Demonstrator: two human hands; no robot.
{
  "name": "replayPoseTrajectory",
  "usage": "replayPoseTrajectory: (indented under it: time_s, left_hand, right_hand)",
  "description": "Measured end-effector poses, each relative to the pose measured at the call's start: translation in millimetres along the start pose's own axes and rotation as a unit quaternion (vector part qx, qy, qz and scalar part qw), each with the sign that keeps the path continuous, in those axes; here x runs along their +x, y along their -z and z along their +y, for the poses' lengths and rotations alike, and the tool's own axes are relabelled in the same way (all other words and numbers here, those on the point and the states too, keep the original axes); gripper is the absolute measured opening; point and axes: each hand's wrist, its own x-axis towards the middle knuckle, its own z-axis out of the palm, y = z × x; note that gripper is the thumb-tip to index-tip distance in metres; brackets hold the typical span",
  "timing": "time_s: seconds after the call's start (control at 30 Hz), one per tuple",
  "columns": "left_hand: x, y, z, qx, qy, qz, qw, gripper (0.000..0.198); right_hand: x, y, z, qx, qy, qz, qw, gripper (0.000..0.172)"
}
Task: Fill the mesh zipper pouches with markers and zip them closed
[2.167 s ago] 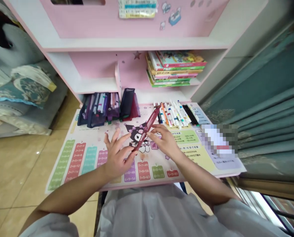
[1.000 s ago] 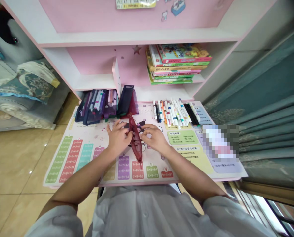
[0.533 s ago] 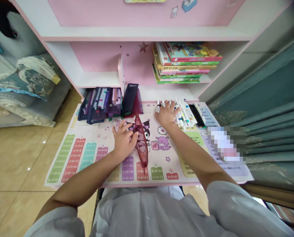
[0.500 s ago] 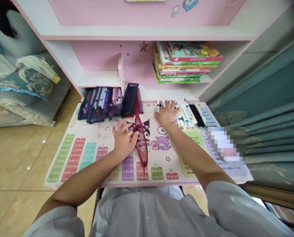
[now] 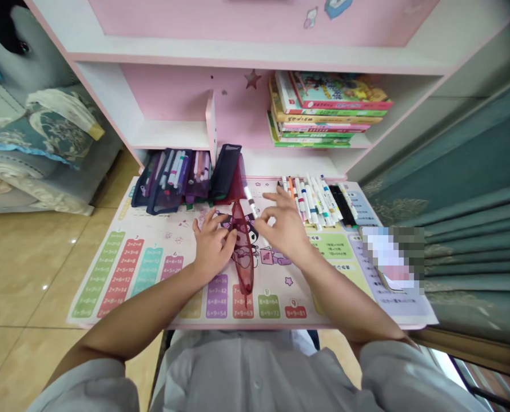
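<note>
At the near edge, a white shirt [image 5: 255, 372] and both bare forearms reach onto a printed desk mat [image 5: 169, 232]. The mat's front row is times tables, readable: "6×9=54", "7×9=63", "8×8=64", "8×9=72", "9×9=81". Cartoon characters are printed mid-mat.

The left hand [image 5: 211, 247] lies on the mat with fingers spread loose, not clenched, and its thumb pressed to the left side of a red mesh pouch [image 5: 243, 257]. The pouch stands on its edge at mat centre, lengthwise away from the person.

The right hand [image 5: 283, 228] is just right of the pouch. Thumb and forefinger pinch a white marker [image 5: 250, 200], the other fingers extended; the marker is tilted over the pouch's far end.

Beyond is a row of markers [image 5: 317, 197] lying side by side at back right, and dark pouches [image 5: 171, 182] with pens inside at back left. Behind them is a pink shelf unit [image 5: 173, 134] with stacked books [image 5: 323, 106]; the titles are too small to read. A teal curtain [image 5: 461, 189] hangs at right.
</note>
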Motion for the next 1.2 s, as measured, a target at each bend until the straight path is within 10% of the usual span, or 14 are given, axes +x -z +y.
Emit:
replayPoseTrajectory:
  time_s: [0.43, 0.77, 1.2]
  left_hand:
    - [1.3, 1.3, -6.4, -0.002, 0.0, -0.013, 1.0, 0.034]
    - [1.2, -1.1, -5.8, -0.006, 0.016, -0.003, 1.0, 0.037]
    - [1.9, -0.7, -2.2, 0.018, 0.013, -0.013, 1.0, 0.036]
  right_hand:
    - [-26.0, 0.1, -42.9, -0.141, 0.014, -0.261, 0.955, 0.021]
    - [-37.1, 6.9, -51.5, -0.197, 0.051, -0.319, 0.926, 0.05]
    - [-24.3, -38.9, -23.5, -0.191, 0.029, -0.257, 0.947, 0.034]
